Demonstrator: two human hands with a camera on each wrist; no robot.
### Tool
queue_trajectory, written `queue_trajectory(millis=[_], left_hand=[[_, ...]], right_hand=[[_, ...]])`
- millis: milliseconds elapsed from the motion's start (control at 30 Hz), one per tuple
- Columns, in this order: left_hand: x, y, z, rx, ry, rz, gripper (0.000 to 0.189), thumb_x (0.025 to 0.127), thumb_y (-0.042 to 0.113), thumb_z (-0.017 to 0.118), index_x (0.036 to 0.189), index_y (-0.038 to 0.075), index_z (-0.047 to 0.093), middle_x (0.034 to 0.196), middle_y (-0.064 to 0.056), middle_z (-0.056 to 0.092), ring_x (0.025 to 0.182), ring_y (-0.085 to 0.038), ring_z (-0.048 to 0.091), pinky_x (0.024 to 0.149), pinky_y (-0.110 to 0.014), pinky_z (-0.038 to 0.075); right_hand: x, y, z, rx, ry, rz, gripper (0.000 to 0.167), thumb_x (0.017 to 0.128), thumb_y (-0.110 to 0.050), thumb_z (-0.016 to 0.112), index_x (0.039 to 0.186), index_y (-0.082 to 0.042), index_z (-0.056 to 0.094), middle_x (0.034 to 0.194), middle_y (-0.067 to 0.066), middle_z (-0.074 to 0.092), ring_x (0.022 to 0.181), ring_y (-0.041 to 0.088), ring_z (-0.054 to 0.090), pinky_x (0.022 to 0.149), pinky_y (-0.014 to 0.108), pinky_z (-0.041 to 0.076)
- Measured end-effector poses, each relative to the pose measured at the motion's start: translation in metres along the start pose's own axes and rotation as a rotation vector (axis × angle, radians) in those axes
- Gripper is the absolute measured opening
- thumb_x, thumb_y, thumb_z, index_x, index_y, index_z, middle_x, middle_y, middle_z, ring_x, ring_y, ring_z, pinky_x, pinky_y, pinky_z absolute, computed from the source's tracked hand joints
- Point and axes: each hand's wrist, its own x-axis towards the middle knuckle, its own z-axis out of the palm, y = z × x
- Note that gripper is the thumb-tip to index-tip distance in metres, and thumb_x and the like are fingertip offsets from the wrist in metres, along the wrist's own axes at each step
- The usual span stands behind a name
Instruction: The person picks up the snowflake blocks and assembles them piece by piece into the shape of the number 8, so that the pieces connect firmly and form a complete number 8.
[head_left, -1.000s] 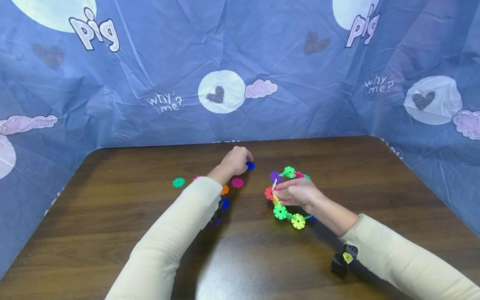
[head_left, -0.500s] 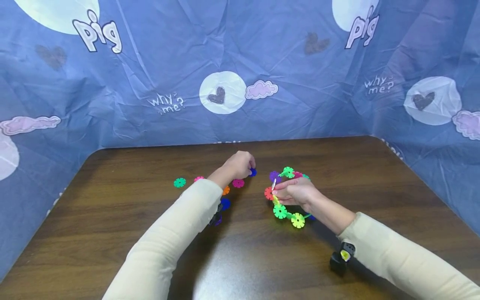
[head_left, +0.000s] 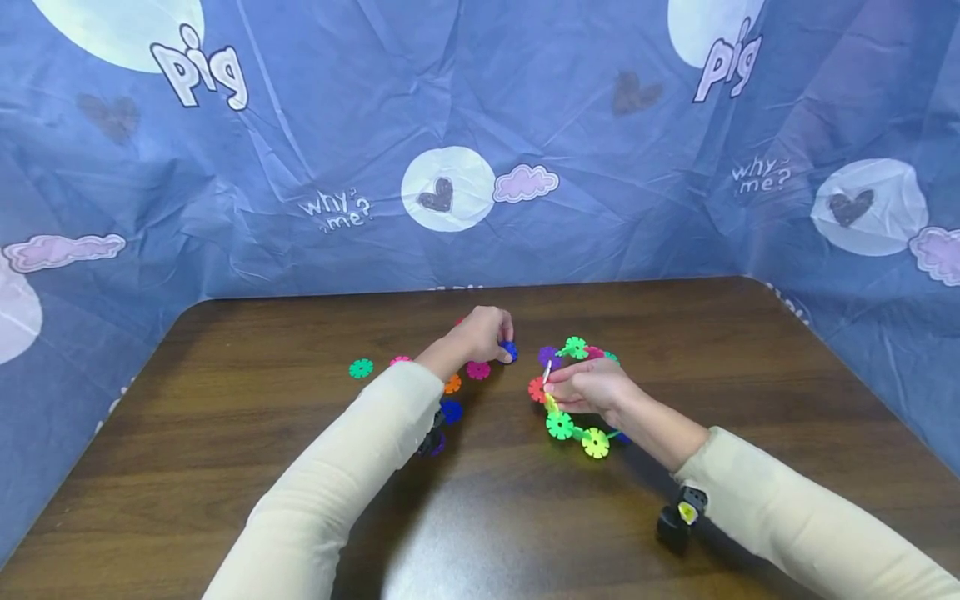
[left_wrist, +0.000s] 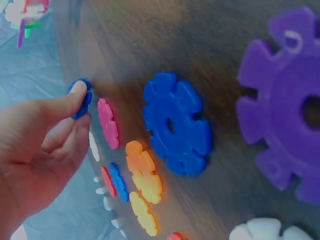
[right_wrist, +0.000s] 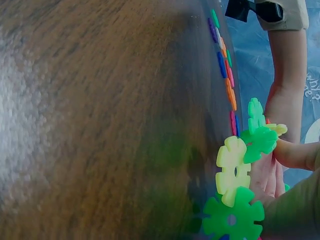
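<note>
My left hand (head_left: 480, 335) pinches a blue notched snowflake disc (left_wrist: 81, 104) between thumb and fingers, with the disc tilted on edge. To its right, my right hand (head_left: 597, 388) holds a ring of interlocked snowflake discs by its left side. A white disc (head_left: 547, 372) stands at those fingertips, beside a red disc (head_left: 536, 389) and a purple disc (head_left: 548, 357). Along the ring's near side are a green disc (head_left: 559, 425) and a yellow disc (head_left: 596, 443). My right hand and wrist hide part of the ring.
Loose discs lie on the wooden table (head_left: 225, 467) around my left forearm, among them pink (head_left: 478, 370), orange (head_left: 452, 383), blue (left_wrist: 177, 123), purple (left_wrist: 280, 105) and teal (head_left: 361, 368) discs. A printed blue cloth (head_left: 300, 242) hangs behind the table.
My left hand has come nearer and slightly right with the blue disc, toward the ring. A red disc behind it has come into view. My right hand has hardly moved.
</note>
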Motion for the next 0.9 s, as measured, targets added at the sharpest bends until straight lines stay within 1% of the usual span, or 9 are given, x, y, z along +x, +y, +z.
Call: queue_trajectory(millis=[33, 67, 133, 300, 400, 467, 533, 667, 900], left_hand=[[-0.009, 0.009, -0.007, -0.015, -0.007, -0.019, 0.019, 0.079, 0.017, 0.079, 0.088, 0.007, 0.066, 0.094, -0.008, 0.070, 0.092, -0.020, 0.064, 0.086, -0.028, 0.053], [-0.013, 0.010, -0.008, -0.048, 0.010, -0.006, 0.017, 0.079, 0.014, 0.079, 0.088, 0.006, 0.066, 0.092, -0.009, 0.071, 0.091, -0.020, 0.064, 0.085, -0.028, 0.053], [-0.024, 0.011, -0.010, -0.115, 0.048, 0.034, 0.015, 0.078, 0.010, 0.079, 0.086, 0.005, 0.068, 0.089, -0.010, 0.073, 0.086, -0.019, 0.067, 0.080, -0.026, 0.054], [-0.050, 0.010, -0.014, -0.280, 0.097, 0.132, 0.015, 0.077, 0.009, 0.080, 0.089, 0.002, 0.075, 0.084, -0.011, 0.076, 0.078, -0.016, 0.072, 0.074, -0.021, 0.057], [-0.066, 0.012, -0.016, -0.366, 0.122, 0.145, 0.015, 0.077, 0.009, 0.079, 0.089, 0.001, 0.076, 0.084, -0.012, 0.076, 0.073, -0.018, 0.072, 0.068, -0.023, 0.058], [-0.076, 0.013, -0.018, -0.411, 0.142, 0.127, 0.013, 0.078, 0.008, 0.079, 0.088, 0.002, 0.076, 0.083, -0.012, 0.076, 0.070, -0.018, 0.072, 0.063, -0.022, 0.057], [-0.085, 0.015, -0.018, -0.428, 0.164, 0.130, 0.011, 0.078, 0.007, 0.078, 0.087, 0.002, 0.076, 0.083, -0.012, 0.076, 0.069, -0.017, 0.072, 0.059, -0.021, 0.056], [-0.099, 0.017, -0.016, -0.412, 0.210, 0.166, 0.009, 0.079, 0.006, 0.077, 0.087, 0.002, 0.076, 0.084, -0.011, 0.076, 0.077, -0.017, 0.074, 0.063, -0.018, 0.056], [-0.107, 0.017, -0.010, -0.438, 0.243, 0.181, 0.010, 0.080, 0.009, 0.076, 0.089, 0.003, 0.076, 0.088, -0.011, 0.076, 0.083, -0.019, 0.074, 0.069, -0.019, 0.058]], right_hand=[[0.000, 0.000, 0.001, -0.004, -0.001, 0.000, 0.039, 0.086, -0.004, 0.066, 0.122, 0.011, 0.058, 0.078, -0.002, 0.069, 0.068, 0.005, 0.065, 0.072, 0.023, 0.060], [0.000, 0.000, 0.001, -0.007, 0.000, 0.002, 0.039, 0.086, -0.004, 0.066, 0.121, 0.010, 0.058, 0.077, -0.003, 0.069, 0.068, 0.004, 0.065, 0.071, 0.023, 0.059], [0.000, 0.000, 0.002, -0.017, -0.004, 0.002, 0.038, 0.087, -0.004, 0.066, 0.121, 0.010, 0.059, 0.076, -0.003, 0.068, 0.067, 0.004, 0.065, 0.069, 0.022, 0.059], [-0.002, 0.000, 0.005, -0.030, -0.035, -0.024, 0.036, 0.087, -0.004, 0.066, 0.120, 0.011, 0.060, 0.075, -0.004, 0.069, 0.067, 0.005, 0.064, 0.069, 0.021, 0.058], [-0.004, -0.001, 0.008, -0.021, -0.046, -0.036, 0.036, 0.087, -0.003, 0.067, 0.119, 0.011, 0.060, 0.077, -0.004, 0.070, 0.069, 0.006, 0.066, 0.071, 0.023, 0.059], [-0.005, -0.003, 0.010, -0.021, -0.051, -0.039, 0.037, 0.086, -0.003, 0.068, 0.120, 0.010, 0.061, 0.078, -0.003, 0.070, 0.070, 0.006, 0.066, 0.073, 0.025, 0.060], [-0.007, -0.005, 0.013, -0.020, -0.053, -0.042, 0.036, 0.086, -0.003, 0.068, 0.119, 0.010, 0.061, 0.079, -0.002, 0.071, 0.071, 0.007, 0.067, 0.074, 0.026, 0.060], [-0.008, -0.007, 0.019, -0.038, -0.079, -0.050, 0.035, 0.086, -0.003, 0.068, 0.118, 0.011, 0.061, 0.079, -0.001, 0.071, 0.071, 0.008, 0.067, 0.075, 0.028, 0.060], [-0.010, -0.010, 0.025, -0.099, -0.120, -0.035, 0.034, 0.086, -0.007, 0.069, 0.116, 0.009, 0.063, 0.080, 0.000, 0.071, 0.071, 0.008, 0.066, 0.076, 0.029, 0.060]])
